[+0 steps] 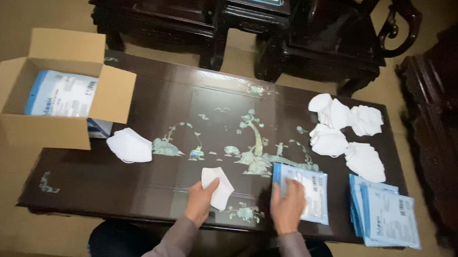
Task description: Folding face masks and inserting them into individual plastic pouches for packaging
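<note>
The left hand [200,199] pinches a folded white face mask [217,187] by its lower edge, just above the near side of the dark inlaid table [144,187]. The right hand [288,202] lies flat, fingers spread, on a light-blue mask pouch [308,190]. A stack of pouches [387,212] sits to the right, loose masks [346,137] beyond. The pouch looks slick; it may slide on the lacquered top if pressed unevenly, and the light pinch could drop the mask.

Glossy dark lacquered wood table [128,191] with pearly inlay, matt soft white cloth mask [217,188], shiny plastic pouch [310,193], matt cardboard box [40,131].
</note>
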